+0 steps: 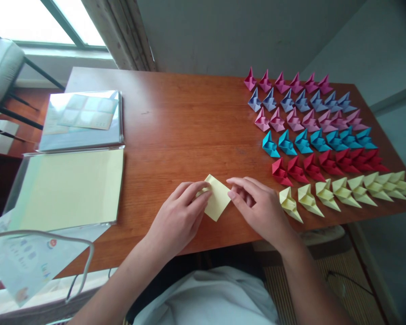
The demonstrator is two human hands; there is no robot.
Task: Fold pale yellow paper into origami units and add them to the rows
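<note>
A small pale yellow piece of origami paper [218, 198] is held just above the front of the brown table [176, 117], turned with one corner toward me. My left hand [184, 208] pinches its left corner between thumb and fingers. At the opposite corner, my right hand [253, 203] has its thumb and index finger close together at the paper's edge. To the right of that hand begins a row of folded yellow paper shapes [309, 200]. Part of the paper's left side is hidden behind my left fingers.
Rows of folded paper pieces in red [313, 168], blue [302, 141], pink [294, 120], purple [287, 101] and magenta [281, 82] fill the table's right side. A stack of yellow sheets [74, 187] and a plastic-covered pack [84, 119] lie left. A chair [3, 70] stands beyond.
</note>
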